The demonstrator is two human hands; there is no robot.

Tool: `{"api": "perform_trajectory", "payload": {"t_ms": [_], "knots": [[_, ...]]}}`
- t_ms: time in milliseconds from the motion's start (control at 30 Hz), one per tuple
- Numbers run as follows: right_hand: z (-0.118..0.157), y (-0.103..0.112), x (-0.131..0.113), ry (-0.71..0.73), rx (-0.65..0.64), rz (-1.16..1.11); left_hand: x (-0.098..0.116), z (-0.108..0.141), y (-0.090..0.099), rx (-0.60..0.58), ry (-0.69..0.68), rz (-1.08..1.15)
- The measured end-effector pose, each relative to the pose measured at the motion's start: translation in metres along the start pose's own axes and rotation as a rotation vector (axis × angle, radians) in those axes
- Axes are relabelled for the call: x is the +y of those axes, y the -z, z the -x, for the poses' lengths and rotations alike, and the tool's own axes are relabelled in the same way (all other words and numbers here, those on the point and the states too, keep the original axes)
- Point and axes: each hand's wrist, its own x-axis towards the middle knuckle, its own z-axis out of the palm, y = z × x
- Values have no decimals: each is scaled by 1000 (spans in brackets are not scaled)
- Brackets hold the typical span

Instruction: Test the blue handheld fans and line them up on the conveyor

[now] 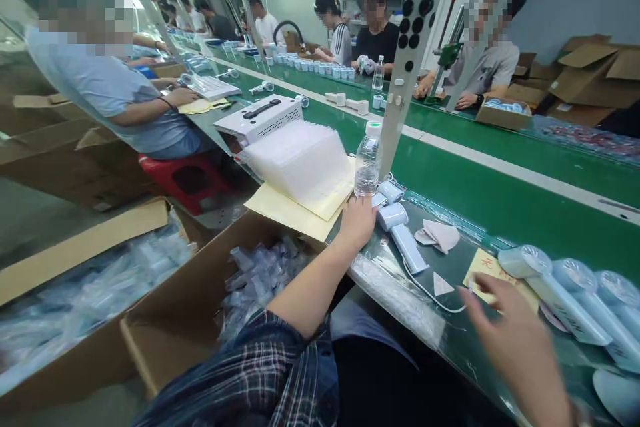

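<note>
My left hand (358,223) is at the table edge, just in front of a clear water bottle (367,163) with a white cap. Its fingers curl down out of sight, so what they hold is hidden. Right beside it lies a light-blue handheld device (407,247) with a round head. A white cable (430,293) runs from near this device to my right hand (515,337), whose thumb and forefinger close on its end, somewhat blurred. Close by are a crumpled pale cloth (439,235), a small white triangular piece (443,284) and a yellow note (483,270) with handwriting.
Several light-blue devices (565,293) lie in a row at right. A white foam stack (300,157) rests on yellow paper. Cardboard boxes (170,307) of plastic-wrapped parts stand at lower left. A metal post (400,73) rises beside the green conveyor (475,180); co-workers sit along it.
</note>
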Motion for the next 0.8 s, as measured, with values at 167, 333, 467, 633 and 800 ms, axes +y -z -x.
{"api": "perform_trajectory", "payload": {"t_ms": [167,333,467,633,800], "knots": [[-52,-75,-72,-49,-270,-195,-3,1,16,-111,89,166],[-55,-60,-53,-217,-310,-364,-14,27,53,-219,143,613],[-36,-35,-42,-336,-289,-482,17,59,32,-522,175,1089],[-2,-20,-44,-238,-190,-540,67,73,-19,-718,213,1468],[2,-9,-3,-386,-170,-137,73,66,-30,-641,233,1625]]}}
